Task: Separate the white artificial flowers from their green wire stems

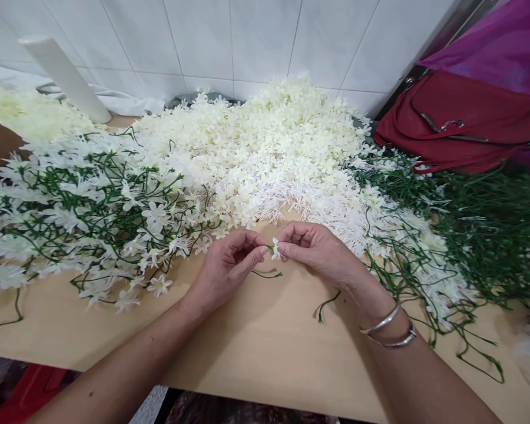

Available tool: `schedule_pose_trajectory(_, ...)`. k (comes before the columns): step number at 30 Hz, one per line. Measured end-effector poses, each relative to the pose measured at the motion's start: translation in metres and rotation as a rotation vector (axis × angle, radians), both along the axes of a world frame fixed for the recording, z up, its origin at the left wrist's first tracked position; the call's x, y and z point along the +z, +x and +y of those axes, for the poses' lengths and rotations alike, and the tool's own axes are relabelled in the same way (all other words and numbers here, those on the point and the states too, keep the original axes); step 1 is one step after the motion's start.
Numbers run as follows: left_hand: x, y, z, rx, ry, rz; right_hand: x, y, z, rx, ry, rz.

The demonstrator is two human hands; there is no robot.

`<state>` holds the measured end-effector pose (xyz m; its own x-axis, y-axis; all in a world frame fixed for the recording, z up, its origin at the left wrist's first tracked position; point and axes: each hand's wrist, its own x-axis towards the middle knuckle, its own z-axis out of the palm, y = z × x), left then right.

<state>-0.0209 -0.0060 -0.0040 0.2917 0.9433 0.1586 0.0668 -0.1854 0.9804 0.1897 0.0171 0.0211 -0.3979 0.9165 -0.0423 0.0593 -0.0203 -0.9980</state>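
Over the middle of the table, my left hand (pixel 235 263) pinches a thin green artificial flower stem (pixel 270 247) between thumb and forefinger. One end of the stem hangs out below that hand. Facing it, my right hand (pixel 311 247) is closed on a small white artificial flower (pixel 276 249) at the stem's tip. The two hands are almost touching. Whether the stem passes into the flower's centre is too small to tell. Beyond my fingers lies a big heap of loose cream-white flower heads (pixel 265 135). Left of my left hand is a pile of white flowers on green stems (pixel 115 200).
Bare green stems (pixel 490 229) are heaped at the right, below a red bag (pixel 463 118) and purple cloth (pixel 494 41). A white roll (pixel 66 79) stands at the back left by the tiled wall (pixel 203 41). One loose stem (pixel 327 306) lies near my right wrist.
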Motion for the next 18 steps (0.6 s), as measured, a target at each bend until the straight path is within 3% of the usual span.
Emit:
schedule_pose_trajectory(6, -0.002, 0.0, 0.0, 0.002, -0.075, -0.055, -0.001, -0.005, -0.002, -0.007, 0.011, 0.003)
schedule_pose_trajectory(18, -0.002, -0.001, 0.001, 0.029, -0.072, -0.025, -0.003, -0.014, -0.004, -0.028, 0.019, 0.0)
